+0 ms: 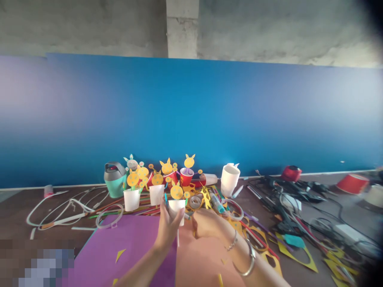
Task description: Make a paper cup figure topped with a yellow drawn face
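Head view: from my remote seat I see the left hand (168, 225) with its thumb and fingers clamped around the sides of a small white cup (176, 205), held upright over the near edge of the clutter, where the purple sheet (134, 243) and the orange sheet (197, 263) meet. Above its rim stands a yellow animal face (176, 192) with a little yellow disc beside it. The right hand (206, 224) is curled just to the right of the cup; its fingertips are hidden from me, so I cannot tell whether they pinch anything. Judging by what stands behind, much of the work looks done: similar eared figures rise from two other white cups (131, 200) and from red cups (187, 177) near the blue wall (179, 111). The held piece looks nearly complete to me, though I can't tell whether its face is fixed. Yellow offcuts (299, 255) and a roll of tape (196, 202) lie about, and I would count clearing up as still undone.
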Demonstrator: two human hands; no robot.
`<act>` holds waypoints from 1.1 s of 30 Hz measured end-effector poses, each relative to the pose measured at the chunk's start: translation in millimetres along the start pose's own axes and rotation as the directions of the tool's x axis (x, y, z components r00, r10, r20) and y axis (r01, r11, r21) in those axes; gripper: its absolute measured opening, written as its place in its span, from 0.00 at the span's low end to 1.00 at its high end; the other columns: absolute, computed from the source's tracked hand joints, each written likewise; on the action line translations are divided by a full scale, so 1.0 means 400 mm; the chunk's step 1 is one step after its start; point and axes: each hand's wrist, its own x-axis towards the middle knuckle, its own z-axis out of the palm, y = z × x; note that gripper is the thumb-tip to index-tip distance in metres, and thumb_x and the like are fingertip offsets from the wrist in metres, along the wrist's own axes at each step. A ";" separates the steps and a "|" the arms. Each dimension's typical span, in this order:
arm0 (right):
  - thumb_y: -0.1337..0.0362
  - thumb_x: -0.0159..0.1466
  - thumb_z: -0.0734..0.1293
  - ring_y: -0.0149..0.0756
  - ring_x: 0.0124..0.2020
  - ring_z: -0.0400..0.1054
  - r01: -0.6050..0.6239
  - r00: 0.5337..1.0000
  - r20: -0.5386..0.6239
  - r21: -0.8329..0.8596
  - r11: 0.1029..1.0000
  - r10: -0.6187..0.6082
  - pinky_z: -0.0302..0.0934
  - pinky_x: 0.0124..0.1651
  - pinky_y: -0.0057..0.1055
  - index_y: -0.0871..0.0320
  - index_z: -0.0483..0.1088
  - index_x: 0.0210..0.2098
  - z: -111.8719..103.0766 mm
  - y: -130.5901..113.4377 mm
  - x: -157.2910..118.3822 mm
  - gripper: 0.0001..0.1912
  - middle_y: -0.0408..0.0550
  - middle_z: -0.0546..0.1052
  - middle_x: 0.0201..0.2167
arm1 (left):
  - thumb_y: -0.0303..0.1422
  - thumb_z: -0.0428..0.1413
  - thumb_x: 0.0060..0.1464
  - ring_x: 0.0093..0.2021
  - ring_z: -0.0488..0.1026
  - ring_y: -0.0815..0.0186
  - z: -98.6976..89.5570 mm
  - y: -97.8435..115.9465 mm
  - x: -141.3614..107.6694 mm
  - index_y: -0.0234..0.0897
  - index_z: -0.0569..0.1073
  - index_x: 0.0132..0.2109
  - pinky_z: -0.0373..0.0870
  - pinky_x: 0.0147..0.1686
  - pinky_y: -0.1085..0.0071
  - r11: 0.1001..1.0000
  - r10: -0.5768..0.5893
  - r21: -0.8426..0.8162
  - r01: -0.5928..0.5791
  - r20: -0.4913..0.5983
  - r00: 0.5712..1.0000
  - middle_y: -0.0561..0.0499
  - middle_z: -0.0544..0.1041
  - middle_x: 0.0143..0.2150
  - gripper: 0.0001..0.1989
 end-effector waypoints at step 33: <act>0.73 0.55 0.68 0.43 0.32 0.75 -0.455 0.872 -0.269 -0.142 0.879 0.408 0.60 0.32 0.30 0.61 0.75 0.27 -0.182 0.164 -0.054 0.03 0.53 0.78 0.26 | 0.30 0.52 0.58 0.34 0.73 0.64 -0.010 0.051 -0.046 0.39 0.72 0.49 0.71 0.35 0.70 0.767 0.375 0.389 -0.510 0.372 0.849 0.48 0.76 0.36 0.12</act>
